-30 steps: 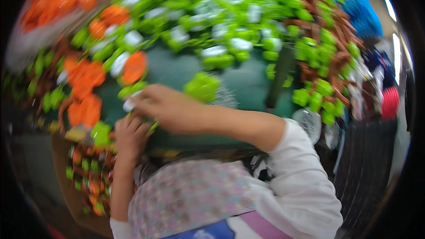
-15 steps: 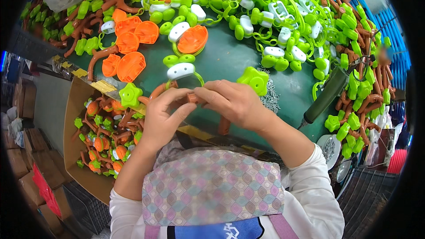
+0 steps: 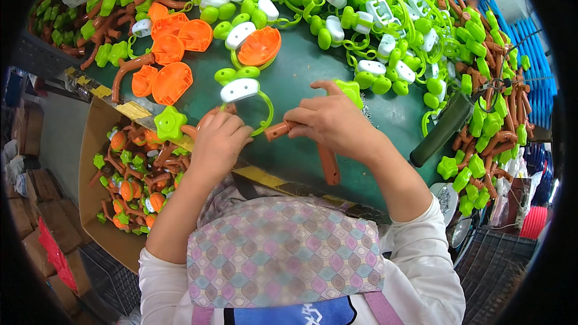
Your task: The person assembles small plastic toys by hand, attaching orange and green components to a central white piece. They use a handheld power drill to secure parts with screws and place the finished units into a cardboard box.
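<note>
My left hand (image 3: 221, 141) is closed around a brown branch-shaped plastic tube (image 3: 189, 131) with a green star-shaped knob (image 3: 170, 123) at its left end. My right hand (image 3: 328, 121) grips a forked brown branch piece (image 3: 278, 130). One arm of it points left at my left hand; another arm (image 3: 329, 165) hangs toward the table's front edge. Partly behind the right fingers is a green star knob (image 3: 350, 91), seemingly on that same piece. Just beyond my left hand lies a white and green part (image 3: 239, 90) with a thin green ring.
Orange shell halves (image 3: 171, 83) lie left on the green table (image 3: 301, 93). Green-and-white ring parts (image 3: 370, 67) are heaped at the back. A dark green power screwdriver (image 3: 442, 129) hangs at right, near small screws. Front left, a cardboard box (image 3: 96, 192) holds assembled pieces.
My hands have moved apart from the brown tube end they both fingered. The right hand has shifted right and turned, bringing its branch piece along; the left hand still holds the starred tube.
</note>
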The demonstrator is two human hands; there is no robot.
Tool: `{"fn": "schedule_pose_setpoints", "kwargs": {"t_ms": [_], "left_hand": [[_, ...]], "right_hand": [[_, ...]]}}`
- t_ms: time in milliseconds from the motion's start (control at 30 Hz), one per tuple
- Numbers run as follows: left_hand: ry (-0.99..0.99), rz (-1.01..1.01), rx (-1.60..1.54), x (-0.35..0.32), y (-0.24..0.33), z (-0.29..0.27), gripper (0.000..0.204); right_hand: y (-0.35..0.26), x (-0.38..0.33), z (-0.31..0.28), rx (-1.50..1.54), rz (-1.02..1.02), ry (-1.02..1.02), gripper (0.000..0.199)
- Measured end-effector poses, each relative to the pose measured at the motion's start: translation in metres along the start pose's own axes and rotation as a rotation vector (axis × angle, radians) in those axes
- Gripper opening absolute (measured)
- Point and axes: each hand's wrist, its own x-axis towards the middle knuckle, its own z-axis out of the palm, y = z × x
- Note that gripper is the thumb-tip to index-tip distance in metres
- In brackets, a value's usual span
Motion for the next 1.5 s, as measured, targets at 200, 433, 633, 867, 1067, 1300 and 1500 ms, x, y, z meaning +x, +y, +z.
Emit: {"fn": "schedule_pose_setpoints", "kwargs": {"t_ms": [200, 433, 633, 867, 1067, 1300, 1500], "left_hand": [[0.043, -0.147, -0.273, 0.001, -0.003, -0.007, 0.015], [-0.091, 0.017, -0.285, 0.003, -0.010, -0.011, 0.018], [-0.024, 0.071, -0.190, 0.000, -0.006, -0.008, 0.021], [0.116, -0.298, 0.044, -0.002, -0.006, -0.031, 0.021], [0.064, -0.383, -0.031, -0.010, -0.014, -0.016, 0.031], [0.032, -0.148, -0.153, 0.000, 0.016, -0.017, 0.042], [-0.016, -0.095, -0.135, 0.009, 0.019, -0.011, 0.034]], "right_hand": [[0.014, 0.010, 0.013, -0.108, 0.001, -0.046, 0.019], [0.041, 0.043, 0.036, -0.119, 0.119, -0.047, 0.023], [0.037, 0.020, 0.047, 0.005, 0.091, -0.044, 0.026], [-0.008, 0.013, 0.046, 0.066, -0.123, 0.136, 0.050], [-0.013, 0.018, 0.075, 0.001, -0.200, -0.082, 0.023], [0.025, 0.040, 0.054, 0.216, -0.176, 0.231, 0.020], [0.077, 0.083, 0.029, -0.101, 0.001, 0.328, 0.015]]}}
